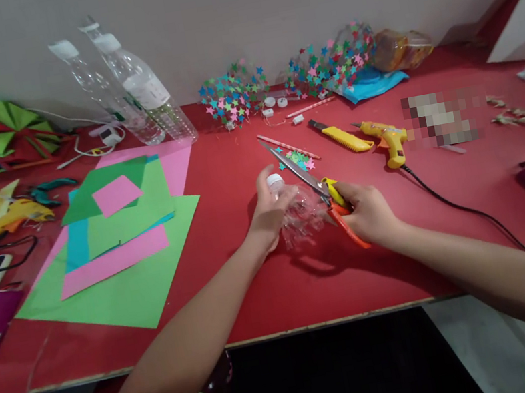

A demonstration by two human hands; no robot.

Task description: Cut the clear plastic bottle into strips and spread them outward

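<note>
My left hand (273,211) is closed around a clear plastic bottle top (301,213) with a white cap, its lower part cut into loose strips. In my right hand (369,211) are scissors (307,178) with orange and yellow handles. Their blades point up and to the left, over the bottle piece; I cannot tell whether they touch it. Just beyond the blades lie small star cutouts (301,160) and a pink patterned stick (278,144).
Coloured paper sheets (171,253) lie at left, with clear bottles (146,88) behind. Star-covered plastic pieces (232,97) stand by the wall. A yellow cutter (346,137) and a corded glue gun (389,140) lie at right. The red table's front edge (326,324) is near me.
</note>
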